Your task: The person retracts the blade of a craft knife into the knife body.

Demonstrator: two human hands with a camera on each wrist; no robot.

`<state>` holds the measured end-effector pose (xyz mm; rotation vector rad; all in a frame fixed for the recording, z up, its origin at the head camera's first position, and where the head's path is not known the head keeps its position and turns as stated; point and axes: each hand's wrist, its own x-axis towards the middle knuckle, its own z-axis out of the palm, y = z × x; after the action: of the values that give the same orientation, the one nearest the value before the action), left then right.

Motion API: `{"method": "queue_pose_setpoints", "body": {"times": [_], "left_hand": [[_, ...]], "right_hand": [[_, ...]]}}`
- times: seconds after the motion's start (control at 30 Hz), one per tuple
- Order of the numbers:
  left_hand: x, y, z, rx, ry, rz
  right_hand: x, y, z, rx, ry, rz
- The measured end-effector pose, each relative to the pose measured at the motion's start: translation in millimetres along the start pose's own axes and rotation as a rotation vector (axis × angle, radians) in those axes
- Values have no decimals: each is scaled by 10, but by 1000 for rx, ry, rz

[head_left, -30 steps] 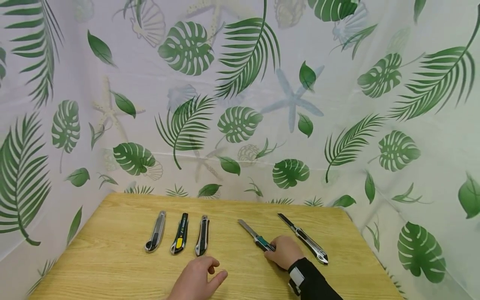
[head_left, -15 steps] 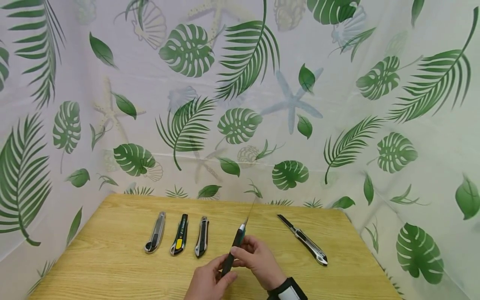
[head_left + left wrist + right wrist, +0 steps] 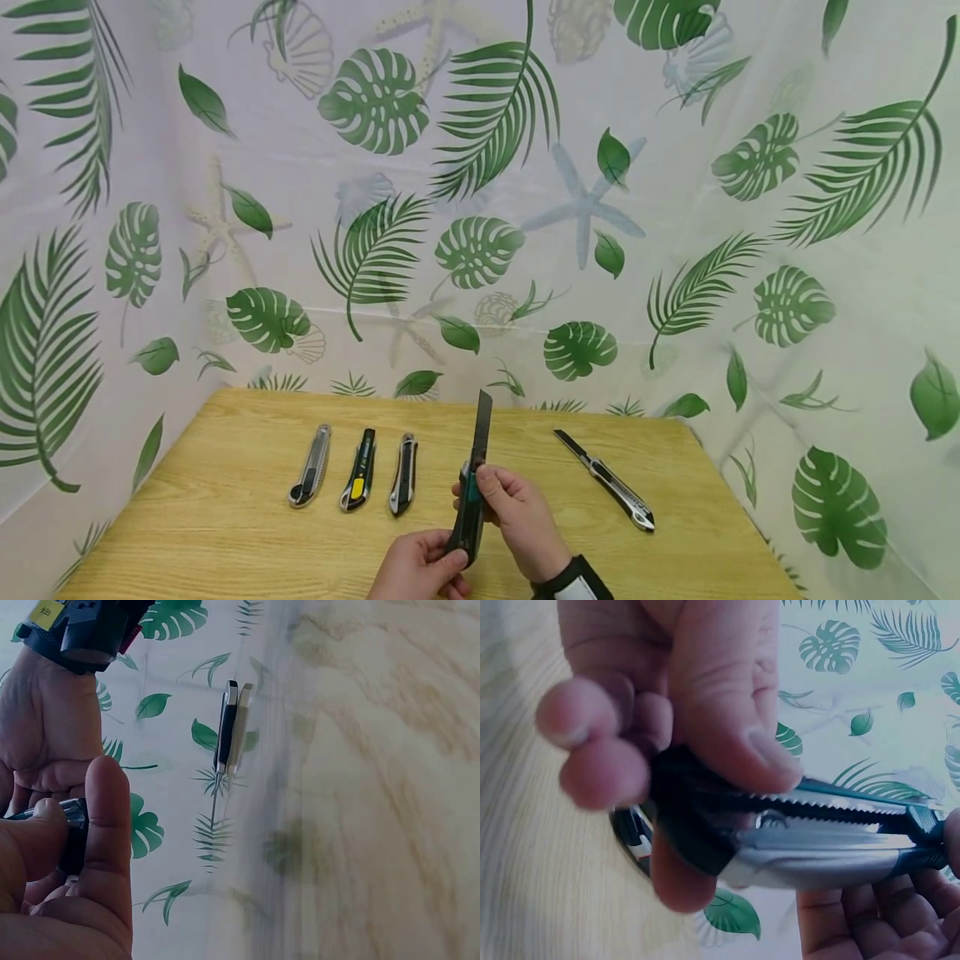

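A black, silver and teal utility knife (image 3: 470, 521) is held above the table, tilted nearly upright, its long dark blade (image 3: 482, 425) extended upward. My left hand (image 3: 422, 567) pinches its lower end between thumb and fingers; in the right wrist view this hand (image 3: 720, 682) covers the butt. My right hand (image 3: 521, 517) grips the body higher up, its thumb at the teal slider (image 3: 924, 823). A serrated slot and silver casing (image 3: 817, 862) show along the handle. The left wrist view shows the handle end (image 3: 73, 840) between the fingers, mostly hidden.
Three utility knives lie side by side at left with blades in: a silver-grey one (image 3: 311, 467), a black one with a yellow slider (image 3: 359, 471), and a black-and-silver one (image 3: 403, 475). Another knife (image 3: 611, 483), blade out, lies at right. Leaf-patterned cloth (image 3: 480, 275) encloses the wooden table (image 3: 225, 533).
The right hand has picked the teal knife up off the table and brought it left to the left hand. Since then the knife has turned so its blade's flat side shows.
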<state>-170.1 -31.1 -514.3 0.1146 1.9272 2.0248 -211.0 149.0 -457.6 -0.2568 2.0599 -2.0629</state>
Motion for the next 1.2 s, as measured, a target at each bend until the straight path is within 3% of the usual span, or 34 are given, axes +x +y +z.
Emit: {"method": "queue_pose_setpoints", "body": {"times": [0.27,0.67,0.77,0.87,1.03,1.2], "left_hand": [[7,-49,-24,-63,-79,-13],[-21,-45,9,-125,-56,-6],[-36,0,8,-141,-42,3],[-58,58,-5,-180,-50,23],[-116,160,-21,-288,-115,54],[-143,191,-20,-306,-125,62]], "right_hand": [[-4,-27,10,-4,23,13],[-1,-65,-30,2,-33,21],[-4,-78,-59,52,-113,21],[-18,-88,-89,110,-263,7],[-41,-87,-134,160,-503,-84],[-50,-71,-158,181,-541,-118]]}}
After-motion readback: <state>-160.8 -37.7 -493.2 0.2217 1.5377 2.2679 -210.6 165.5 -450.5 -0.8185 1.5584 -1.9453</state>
